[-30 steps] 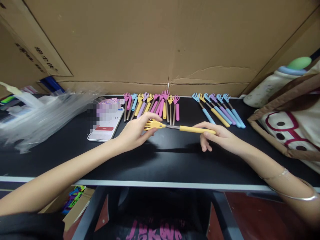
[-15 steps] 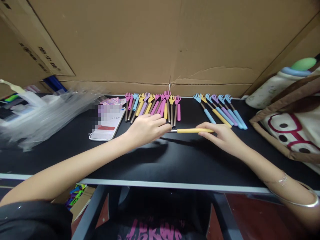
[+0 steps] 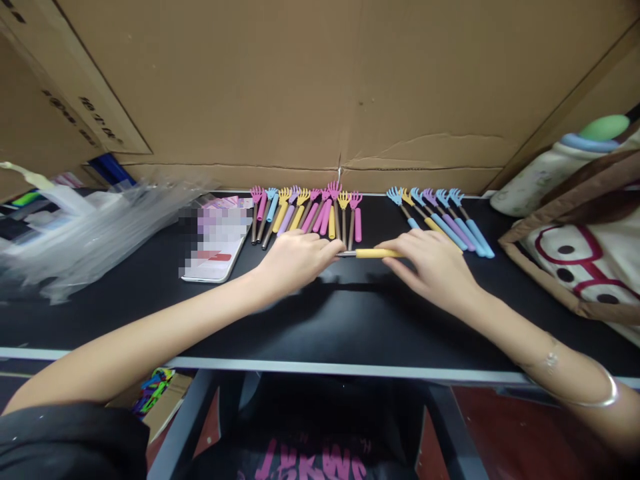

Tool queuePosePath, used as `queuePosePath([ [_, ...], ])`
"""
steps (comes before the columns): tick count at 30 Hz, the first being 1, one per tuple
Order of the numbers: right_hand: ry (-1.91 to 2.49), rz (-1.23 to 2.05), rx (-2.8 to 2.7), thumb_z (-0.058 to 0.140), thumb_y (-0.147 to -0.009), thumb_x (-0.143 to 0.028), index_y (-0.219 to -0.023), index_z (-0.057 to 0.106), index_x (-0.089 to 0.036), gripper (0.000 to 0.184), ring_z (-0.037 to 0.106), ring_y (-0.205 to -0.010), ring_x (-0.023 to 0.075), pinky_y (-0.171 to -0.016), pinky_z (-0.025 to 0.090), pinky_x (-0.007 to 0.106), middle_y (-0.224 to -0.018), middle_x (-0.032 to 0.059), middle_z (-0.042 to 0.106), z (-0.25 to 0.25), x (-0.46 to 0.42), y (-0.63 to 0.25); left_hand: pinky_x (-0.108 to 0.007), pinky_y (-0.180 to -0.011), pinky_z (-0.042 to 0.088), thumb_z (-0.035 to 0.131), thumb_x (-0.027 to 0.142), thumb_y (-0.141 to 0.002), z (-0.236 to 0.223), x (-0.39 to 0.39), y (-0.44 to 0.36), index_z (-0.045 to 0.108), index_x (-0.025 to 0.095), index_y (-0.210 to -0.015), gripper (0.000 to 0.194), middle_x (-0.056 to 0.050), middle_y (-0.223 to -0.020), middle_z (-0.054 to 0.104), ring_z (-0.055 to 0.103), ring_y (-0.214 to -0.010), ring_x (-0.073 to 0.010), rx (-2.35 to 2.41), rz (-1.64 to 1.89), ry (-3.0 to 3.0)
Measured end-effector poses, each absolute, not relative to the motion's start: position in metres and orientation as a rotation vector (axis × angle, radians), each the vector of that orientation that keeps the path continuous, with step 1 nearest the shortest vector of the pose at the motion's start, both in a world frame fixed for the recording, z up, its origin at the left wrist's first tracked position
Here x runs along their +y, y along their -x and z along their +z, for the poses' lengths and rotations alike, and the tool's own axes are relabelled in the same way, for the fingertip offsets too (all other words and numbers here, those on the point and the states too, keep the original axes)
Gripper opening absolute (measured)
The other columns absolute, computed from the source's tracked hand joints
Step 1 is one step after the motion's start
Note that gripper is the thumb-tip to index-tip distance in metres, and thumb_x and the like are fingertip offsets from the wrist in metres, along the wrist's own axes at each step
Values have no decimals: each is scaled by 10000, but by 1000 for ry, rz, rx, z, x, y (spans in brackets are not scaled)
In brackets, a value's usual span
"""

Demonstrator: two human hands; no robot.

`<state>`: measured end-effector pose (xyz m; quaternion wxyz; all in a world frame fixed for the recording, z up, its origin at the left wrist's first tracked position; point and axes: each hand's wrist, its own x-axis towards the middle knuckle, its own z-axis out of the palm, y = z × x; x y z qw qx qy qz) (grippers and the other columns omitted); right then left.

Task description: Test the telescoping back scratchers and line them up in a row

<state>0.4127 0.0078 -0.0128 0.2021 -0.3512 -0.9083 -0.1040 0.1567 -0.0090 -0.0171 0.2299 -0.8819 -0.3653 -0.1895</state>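
Between my hands a back scratcher with a yellow handle (image 3: 370, 253) is held level above the black table. My left hand (image 3: 300, 257) is closed round its metal shaft, and the claw end is hidden in that hand. My right hand (image 3: 430, 263) grips the far end of the yellow handle from above. Behind my left hand lies a row of back scratchers (image 3: 343, 200) in pink, yellow, blue and purple, with loose coloured handles (image 3: 358, 225) among their bare metal shafts. Beyond my right hand lie several back scratchers with handles fitted (image 3: 465, 223), slanted side by side.
A phone (image 3: 215, 257) lies left of the row, beside clear plastic bags (image 3: 125, 220). On the right stand a pale bottle (image 3: 545, 177) and a brown-edged fabric bag (image 3: 530, 280). Cardboard (image 3: 320, 87) walls the back. Below the table's edge is a box of colourful items (image 3: 155, 393).
My right hand has moved left along the yellow handle, covering more of it. The back scratcher has risen slightly; my left hand still holds the shaft.
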Motion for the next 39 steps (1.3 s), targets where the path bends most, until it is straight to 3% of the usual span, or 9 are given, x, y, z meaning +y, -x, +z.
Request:
queuePosePath([
  [4,864,-546,-2604,397,-997,-277,-953,660,-171,286,589,-721,174,-756,351,331,-774,51,690,-11,-1,-383,-281,-564,314,505,240,-969,-14,-11,-166,608,172,-854,169,-7,-638,635,608,-615,-162,-904,-518,2407],
  [11,837,-794,-2601,371,-1019,-322,-903,669,-191,346,561,-645,148,-604,278,314,-671,25,654,-7,-2,-380,-288,-551,310,471,261,-992,-4,-10,-154,592,184,-752,280,-11,-593,582,557,-611,-148,-694,-523,2260],
  [17,1105,-895,-2514,309,-1010,-399,-848,664,-205,436,568,-660,160,-612,300,301,-738,59,687,4,21,-452,-310,-534,277,429,422,-992,15,9,-77,593,232,-732,362,-16,-629,593,508,-596,-162,-902,-434,2261],
  [21,1154,-1014,-2459,290,-1000,-512,-793,665,-209,524,528,-597,149,-557,285,290,-675,66,675,6,34,-501,-317,-523,246,456,476,-961,15,10,-23,556,251,-679,375,-6,-590,546,445,-563,-167,-1053,-468,2250],
  [29,1194,-1044,-2425,210,-989,-580,-750,659,-216,625,475,-561,147,-533,273,283,-635,65,651,9,38,-518,-314,-544,275,464,436,-970,11,7,5,531,256,-747,294,23,-642,547,401,-637,-167,-900,-400,2109],
  [35,1267,-1005,-2352,207,-960,-626,-780,677,-215,650,511,-602,167,-558,307,291,-670,94,664,6,49,-541,-333,-528,203,480,495,-946,16,8,10,541,273,-733,314,11,-580,473,330,-609,-187,-1087,-495,2212],
  [39,1401,-1031,-2325,363,-930,-569,-836,712,-188,525,524,-617,179,-554,314,299,-697,123,675,3,54,-567,-330,-541,176,560,518,-893,16,7,22,523,246,-668,355,15,-550,434,284,-573,-171,-1266,-587,2255],
])
